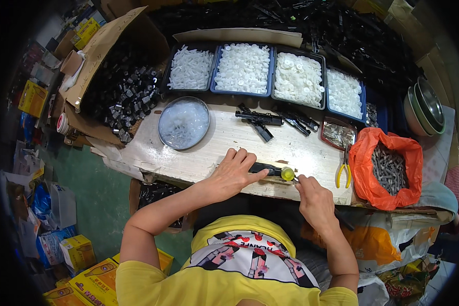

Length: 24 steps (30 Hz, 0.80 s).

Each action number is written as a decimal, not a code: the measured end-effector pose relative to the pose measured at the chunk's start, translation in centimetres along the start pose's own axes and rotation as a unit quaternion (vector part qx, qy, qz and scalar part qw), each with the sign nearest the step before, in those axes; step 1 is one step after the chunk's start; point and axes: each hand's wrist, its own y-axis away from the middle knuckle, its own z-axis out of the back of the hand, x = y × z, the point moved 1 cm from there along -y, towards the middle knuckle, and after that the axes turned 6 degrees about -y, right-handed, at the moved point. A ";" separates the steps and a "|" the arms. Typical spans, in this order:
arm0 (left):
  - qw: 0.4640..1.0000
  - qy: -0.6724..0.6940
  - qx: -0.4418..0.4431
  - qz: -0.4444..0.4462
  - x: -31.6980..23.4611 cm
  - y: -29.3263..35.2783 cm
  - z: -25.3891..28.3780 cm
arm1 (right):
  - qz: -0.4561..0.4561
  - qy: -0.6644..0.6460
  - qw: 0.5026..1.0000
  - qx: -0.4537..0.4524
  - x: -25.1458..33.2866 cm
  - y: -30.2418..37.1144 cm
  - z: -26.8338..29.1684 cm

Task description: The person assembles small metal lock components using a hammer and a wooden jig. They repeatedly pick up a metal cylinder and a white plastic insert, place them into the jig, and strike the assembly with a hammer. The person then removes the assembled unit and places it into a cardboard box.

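Near the table's front edge my left hand (pixel 234 172) is closed over a black elongated part (pixel 264 168) that lies on the tabletop. A small round yellow-green piece (pixel 287 174) is at the right end of that part. Just to its right, my right hand (pixel 315 198) has its thumb and fingers pinched together. Something thin shows at those fingertips, too small to name. Beyond the hands lie black gun-shaped pieces (pixel 260 120), with more black pieces (pixel 297 120) beside them.
Four trays of white plastic parts (pixel 242 70) line the back. At left are a round metal dish (pixel 183 122) and a cardboard box (pixel 104 48) of black parts. Yellow-handled pliers (pixel 343 175), a red-rimmed tray (pixel 337 133) and an orange bag (pixel 364 166) of grey pieces are at right.
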 end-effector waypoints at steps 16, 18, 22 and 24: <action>0.998 -0.025 -0.044 -0.028 -0.3 -0.4 0.3 | 0.014 0.035 0.999 -0.022 1.8 -0.9 -0.5; 0.997 0.018 -0.067 -0.028 0.1 -0.5 -0.1 | -0.004 0.075 0.996 0.044 1.6 -0.4 -0.9; 0.990 0.109 -0.063 0.067 0.6 -0.8 0.0 | 0.021 0.035 0.999 0.021 1.7 -1.4 0.2; 0.978 0.143 -0.107 0.108 0.5 -0.8 -0.2 | 0.070 -0.012 0.995 -0.075 2.4 -1.8 0.6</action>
